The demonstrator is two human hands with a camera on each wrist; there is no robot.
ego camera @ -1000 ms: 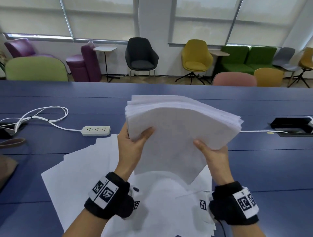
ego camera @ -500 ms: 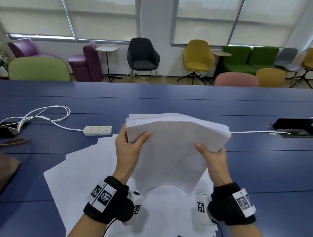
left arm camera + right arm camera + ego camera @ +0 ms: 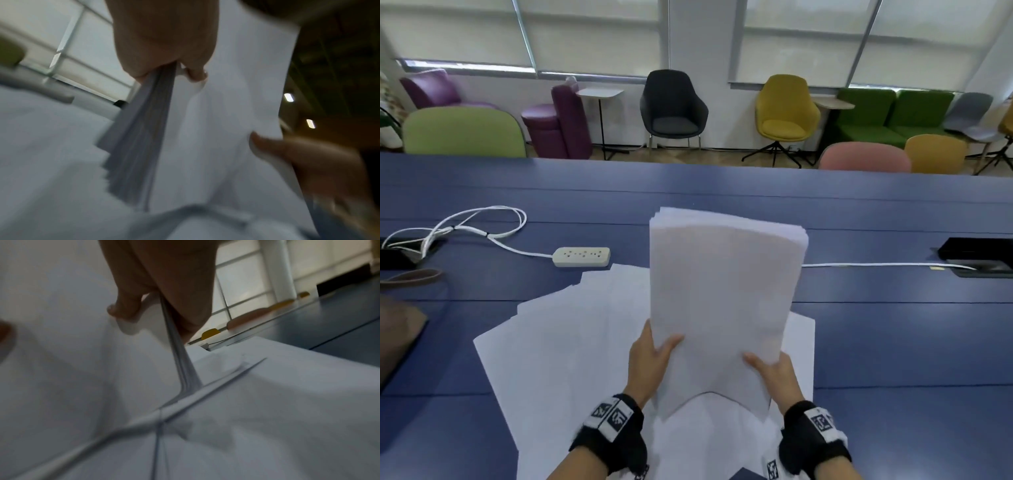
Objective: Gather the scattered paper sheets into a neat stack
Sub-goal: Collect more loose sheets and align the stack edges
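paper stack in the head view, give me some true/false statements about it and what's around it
1. Both hands hold the paper stack. True: the left hand and the right hand each grip its lower part, thumbs on the near face.
2. The stack lies flat on the table. False: it is held up on end above loose sheets still spread on the table.
3. A white power strip lies on the table to the left of the stack. True.
4. Every sheet has been gathered. False: loose sheets still lie fanned out under the hands.
5. The chair straight behind the stack is red. False: it is dark grey.
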